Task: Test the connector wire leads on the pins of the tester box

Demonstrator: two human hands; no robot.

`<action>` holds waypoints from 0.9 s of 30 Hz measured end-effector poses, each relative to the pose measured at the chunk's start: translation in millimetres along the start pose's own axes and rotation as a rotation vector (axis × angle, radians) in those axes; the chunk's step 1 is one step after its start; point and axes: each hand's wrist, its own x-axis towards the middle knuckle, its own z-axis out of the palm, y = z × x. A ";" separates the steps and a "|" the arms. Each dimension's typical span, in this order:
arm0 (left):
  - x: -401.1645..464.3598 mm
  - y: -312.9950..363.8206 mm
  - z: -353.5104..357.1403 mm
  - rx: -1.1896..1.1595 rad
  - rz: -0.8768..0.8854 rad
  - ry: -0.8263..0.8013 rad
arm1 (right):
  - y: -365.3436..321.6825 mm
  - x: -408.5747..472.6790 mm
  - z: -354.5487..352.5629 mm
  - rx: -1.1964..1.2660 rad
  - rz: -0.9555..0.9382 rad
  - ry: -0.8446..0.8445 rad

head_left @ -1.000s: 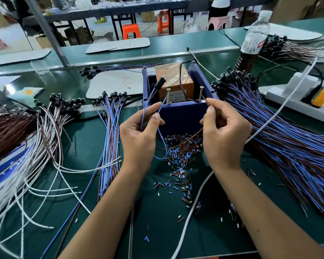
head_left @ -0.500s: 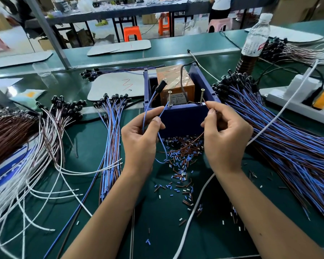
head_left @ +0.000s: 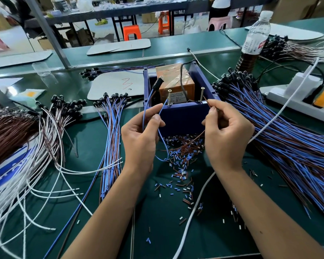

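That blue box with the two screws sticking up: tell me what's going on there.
A person is testing a connector wire on the blue tester box. The left hand pinches the blue lead, whose tip reaches the left screw pin. The right hand pinches the brown lead, its bare tip close beside the right screw pin. The black connector hangs over the box. Cut insulation bits litter the mat.

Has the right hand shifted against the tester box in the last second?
Barely: the right hand still pinches the brown lead beside the right pin of the tester box.
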 end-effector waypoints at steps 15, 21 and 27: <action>-0.6 0.9 -0.3 -0.008 -0.006 -0.016 | 0.3 -0.4 -0.3 -0.017 -0.026 -0.013; -1.1 0.9 0.5 -0.003 -0.016 -0.001 | 0.5 -0.2 -0.4 -0.031 -0.036 -0.010; -1.3 1.4 -1.2 0.014 0.014 0.013 | 2.0 -0.5 -0.3 -0.019 -0.036 -0.010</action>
